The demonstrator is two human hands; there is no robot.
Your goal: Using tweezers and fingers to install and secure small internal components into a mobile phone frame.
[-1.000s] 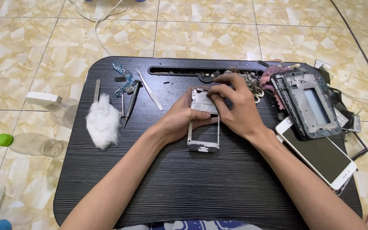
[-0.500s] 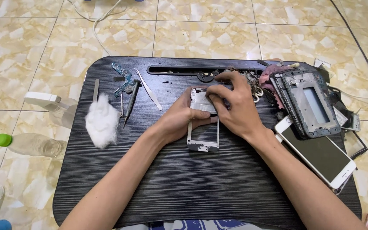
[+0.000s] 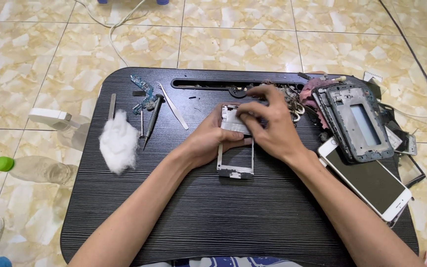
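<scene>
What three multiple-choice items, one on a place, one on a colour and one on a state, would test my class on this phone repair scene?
1. Where does the cotton wad lie on the black lap desk?
A. on its left side
B. on its right side
C. on the tiled floor

2. What colour is the bottle cap on the floor?
A. red
B. green
C. white

3. How is the phone frame held?
A. lying untouched
B. by one hand only
C. by both hands

Answers:
1 A: it lies beside the screwdriver, left of the hands.
2 B: the cap is bright green.
3 C: the left hand grips its side and the right hand pinches its top.
</scene>
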